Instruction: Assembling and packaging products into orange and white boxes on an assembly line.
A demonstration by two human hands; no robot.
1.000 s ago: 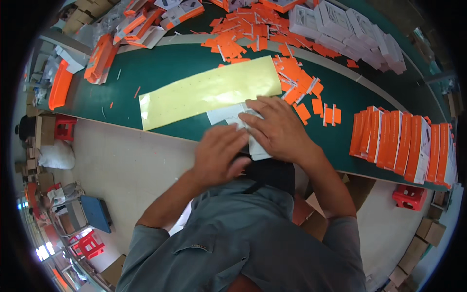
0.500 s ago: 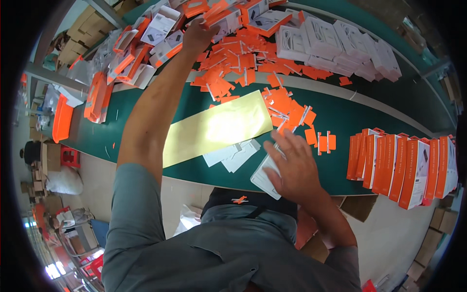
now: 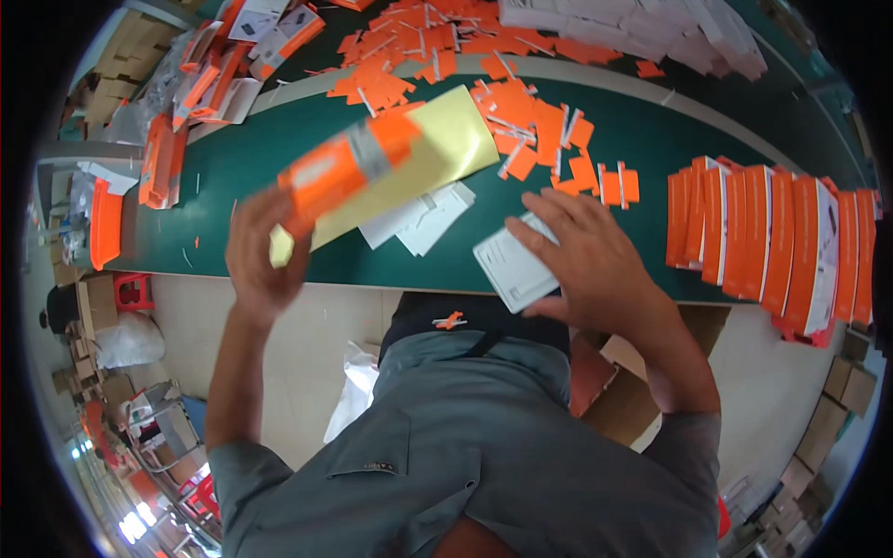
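Here's the box (image 3: pixel 327 172), orange, blurred, above the yellow sheet (image 3: pixel 462 139); I see the left hand (image 3: pixel 263 249) closed round its near end. It looks like light, thin card, easily dented, so I'd take it by the side edges. Over to the right hand (image 3: pixel 591 256): fingers and thumb hold the white tray (image 3: pixel 513 265) by its right side. Likely light, stiffish, slick; I'd grip the rim. Between them, papers (image 3: pixel 439 221) on the table (image 3: pixel 644 237); beyond, orange scraps (image 3: pixel 542 116).

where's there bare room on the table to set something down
Bare table shows between right hand and boxes, and, bar small scraps, between left hand and orange tray. Crowded: back middle, heaped with orange cards, and the centre, under yellow sheet and white cards.
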